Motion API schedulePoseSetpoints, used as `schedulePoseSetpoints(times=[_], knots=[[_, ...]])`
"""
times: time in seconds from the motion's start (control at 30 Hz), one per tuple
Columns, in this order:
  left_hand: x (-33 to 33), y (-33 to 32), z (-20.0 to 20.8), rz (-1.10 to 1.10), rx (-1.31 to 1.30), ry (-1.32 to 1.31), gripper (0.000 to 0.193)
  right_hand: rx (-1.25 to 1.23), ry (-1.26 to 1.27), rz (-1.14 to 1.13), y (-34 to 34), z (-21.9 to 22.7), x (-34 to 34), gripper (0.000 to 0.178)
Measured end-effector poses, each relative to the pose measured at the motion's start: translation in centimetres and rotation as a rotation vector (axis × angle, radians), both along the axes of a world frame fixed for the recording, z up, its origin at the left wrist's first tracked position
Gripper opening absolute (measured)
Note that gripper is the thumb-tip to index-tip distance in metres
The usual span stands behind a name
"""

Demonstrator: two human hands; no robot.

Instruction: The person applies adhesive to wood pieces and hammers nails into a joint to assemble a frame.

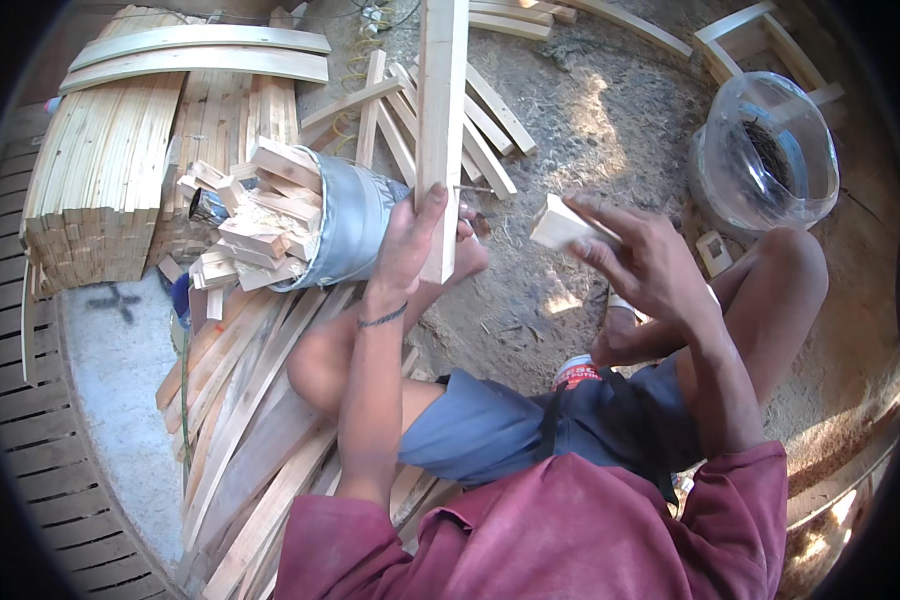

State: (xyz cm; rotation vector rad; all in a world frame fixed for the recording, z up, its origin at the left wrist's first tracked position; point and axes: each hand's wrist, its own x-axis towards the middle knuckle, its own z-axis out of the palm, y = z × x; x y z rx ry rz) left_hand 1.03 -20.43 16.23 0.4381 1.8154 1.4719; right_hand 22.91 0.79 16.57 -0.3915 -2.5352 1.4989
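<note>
A long, pale wooden batten [443,110] runs up from my lap toward the top edge. My left hand [415,235] is closed around its lower end, thumb on the face and fingertips showing past its right edge. A thin, dark piece [478,189] sticks out sideways beside those fingertips; what it is, I cannot make out. To the right, apart from the batten, my right hand [650,255] grips a short wooden block [562,224] between thumb and fingers. The block's free end points left toward the batten.
A tilted grey-blue bucket [355,215] full of wood offcuts lies left of my left hand. Stacked slats [100,170] stand beyond it. Loose battens [250,400] lie beside my left leg. A clear plastic-covered tub [820,190] is at far right; a red-and-white can [576,371] sits between my legs.
</note>
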Motion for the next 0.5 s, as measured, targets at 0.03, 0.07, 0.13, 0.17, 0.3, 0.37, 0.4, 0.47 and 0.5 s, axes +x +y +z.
schedulePoseSetpoints(times=[0.03, 0.07, 0.13, 0.17, 0.3, 0.37, 0.4, 0.47, 0.5], knots=[[0.3, -0.5, 1.3, 0.012, 0.003, 0.06, 0.064, -0.023, 0.033, 0.024, -0.4, 0.5, -0.3, 0.045], [0.5, -0.5, 1.9, 0.01, 0.025, 0.055, 0.064, -0.043, 0.056, 0.034, -0.6, 0.9, -0.4, 0.045], [1.2, -1.1, 3.0, -0.075, 0.049, 0.051, 0.065, -0.084, 0.064, 0.076, -0.8, 1.8, -1.0, 0.045], [1.7, -1.0, 3.4, -0.123, 0.065, 0.041, 0.067, -0.128, 0.068, 0.087, -0.7, 1.9, -1.1, 0.045], [2.4, -1.1, 2.6, -0.164, 0.146, 0.103, 0.065, -0.16, 0.102, 0.137, -0.9, 2.0, -1.5, 0.045], [3.0, -1.1, 2.9, -0.127, 0.111, 0.091, 0.064, -0.083, 0.153, 0.159, -0.8, 1.4, -1.5, 0.046], [3.2, -0.9, 3.0, -0.113, 0.119, 0.084, 0.064, -0.06, 0.134, 0.155, -0.7, 1.3, -1.5, 0.046], [3.3, -0.9, 3.2, -0.098, 0.123, 0.075, 0.064, -0.017, 0.104, 0.149, -0.6, 1.6, -1.4, 0.046], [3.2, -0.9, 3.1, -0.097, 0.122, 0.069, 0.064, -0.022, 0.092, 0.135, -0.6, 1.5, -1.4, 0.045]])
